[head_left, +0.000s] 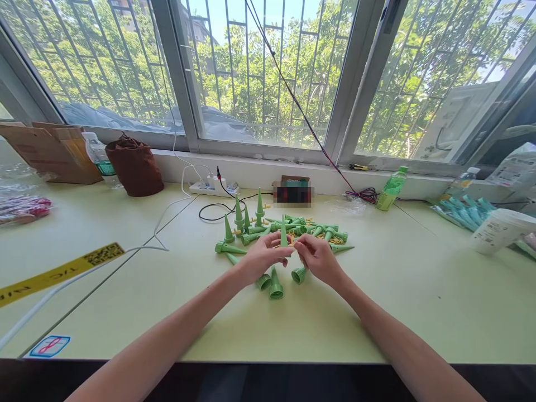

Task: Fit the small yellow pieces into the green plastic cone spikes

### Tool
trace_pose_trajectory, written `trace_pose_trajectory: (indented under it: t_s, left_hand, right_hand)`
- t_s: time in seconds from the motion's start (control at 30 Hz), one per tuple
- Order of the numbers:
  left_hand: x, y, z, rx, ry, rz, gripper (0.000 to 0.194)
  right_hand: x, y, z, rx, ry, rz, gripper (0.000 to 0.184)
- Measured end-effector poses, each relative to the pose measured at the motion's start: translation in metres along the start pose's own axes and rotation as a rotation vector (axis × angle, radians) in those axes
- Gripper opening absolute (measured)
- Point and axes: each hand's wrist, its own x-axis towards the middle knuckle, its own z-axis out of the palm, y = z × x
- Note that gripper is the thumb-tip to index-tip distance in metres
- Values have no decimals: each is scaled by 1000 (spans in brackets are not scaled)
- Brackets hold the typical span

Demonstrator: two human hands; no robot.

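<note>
My left hand (260, 259) is closed around a green plastic watering spike (284, 233), whose pointed end stands up. At the spike's side, my right hand (320, 258) pinches a small yellow valve piece (292, 245); whether it is seated in the spike cannot be made out. Beyond my hands lies a loose pile of green spikes (299, 229) with small yellow pieces (336, 240) among them. Several spikes stand upright at the pile's left, such as a tall spike (259, 209) with a yellow piece on its side. Nearer me, a spike (276, 287) lies with its threaded socket facing me.
On the pale table (159, 312) a white cable (167, 223) runs along the left, beside a yellow tag (62, 273). A power strip (213, 187), brown drawstring bag (134, 166) and green bottle (391, 188) stand near the window. At right are a white cup (500, 231) and teal packets (469, 211).
</note>
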Motion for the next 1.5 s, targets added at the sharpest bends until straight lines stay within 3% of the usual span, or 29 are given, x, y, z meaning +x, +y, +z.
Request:
trace_pose_trajectory:
  t_s: [0.47,0.87,1.17,1.5]
  left_hand:
    - [0,4,1,-107,13,-117,23]
    - [-1,3,1,107,8,36,30]
    - [1,3,1,-5,19,4,28]
    - [2,2,-1,-91,52,-81,23]
  right_hand:
    - [-1,4,2,-53,0,-16,35]
    - [0,4,2,-57,-25,12,40]
    - [0,1,1,36,-28,14,27]
    - [-1,5,2,-19,-23,13,30]
